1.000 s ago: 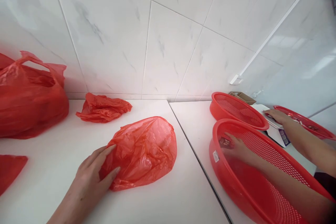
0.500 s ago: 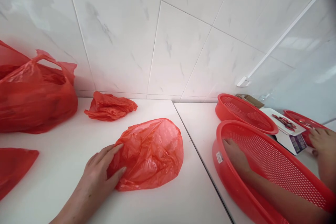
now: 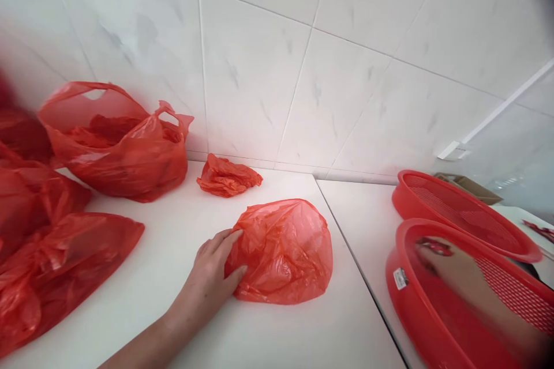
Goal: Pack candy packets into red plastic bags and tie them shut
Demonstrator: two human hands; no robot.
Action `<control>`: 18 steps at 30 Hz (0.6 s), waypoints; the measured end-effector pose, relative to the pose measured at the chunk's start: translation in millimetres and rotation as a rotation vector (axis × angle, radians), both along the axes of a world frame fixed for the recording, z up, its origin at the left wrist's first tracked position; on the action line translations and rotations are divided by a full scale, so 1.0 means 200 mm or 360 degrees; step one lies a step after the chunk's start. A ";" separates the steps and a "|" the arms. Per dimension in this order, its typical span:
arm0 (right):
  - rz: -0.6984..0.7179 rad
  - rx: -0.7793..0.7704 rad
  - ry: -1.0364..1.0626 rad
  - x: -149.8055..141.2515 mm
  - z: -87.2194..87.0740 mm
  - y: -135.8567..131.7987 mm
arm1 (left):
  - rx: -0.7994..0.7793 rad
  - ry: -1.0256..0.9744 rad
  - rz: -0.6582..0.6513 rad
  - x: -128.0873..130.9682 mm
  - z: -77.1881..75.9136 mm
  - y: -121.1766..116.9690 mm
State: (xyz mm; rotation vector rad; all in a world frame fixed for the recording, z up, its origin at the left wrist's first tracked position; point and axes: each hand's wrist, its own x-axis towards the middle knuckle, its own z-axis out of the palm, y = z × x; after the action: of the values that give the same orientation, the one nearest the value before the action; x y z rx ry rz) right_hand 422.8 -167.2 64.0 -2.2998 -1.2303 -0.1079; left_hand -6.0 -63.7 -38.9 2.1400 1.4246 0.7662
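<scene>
My left hand (image 3: 212,274) grips the near-left edge of a thin red plastic bag (image 3: 285,259), thumb and fingers at its rim. The bag lies on the white table with its mouth spread wide. My right hand (image 3: 461,271), smeared by motion, is over a red perforated plastic basket (image 3: 404,311). Small red-and-white pieces (image 3: 435,247) show at its fingertips; their kind is too blurred to tell. Behind the opened bag, a crumpled red plastic bag (image 3: 229,177) lies near the wall.
A red carrier bag (image 3: 142,167) stuffed with red plastic stands at the left, beside more red bags (image 3: 86,253). A second red basket (image 3: 402,199) sits behind the first, near a cardboard box (image 3: 471,187). A seam (image 3: 359,265) divides the tabletops. The tiled wall (image 3: 255,81) rises behind.
The view has swung left, bringing more red bags in. My right hand has risen from low inside the basket, with small red-and-white pieces now at its fingertips. The left hand keeps its grip.
</scene>
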 end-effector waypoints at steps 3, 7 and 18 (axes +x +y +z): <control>-0.0277 0.0132 0.0295 -0.08 0.20 0.04 | 0.0028 0.0004 -0.0009 0.00 0.00 -0.01; 0.0374 0.0371 0.0140 -0.39 0.28 0.13 | 0.0064 0.0016 -0.0027 0.00 0.00 0.00; 0.1224 -0.0470 0.0463 -0.98 0.10 0.40 | 0.0162 0.0018 -0.0061 0.00 0.01 0.00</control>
State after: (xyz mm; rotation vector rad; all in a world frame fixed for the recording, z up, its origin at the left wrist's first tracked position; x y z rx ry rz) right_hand 226.8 -87.9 83.8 -1.8054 -1.9544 0.6903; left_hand -6.4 -64.0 -37.8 2.2450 1.3729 0.8296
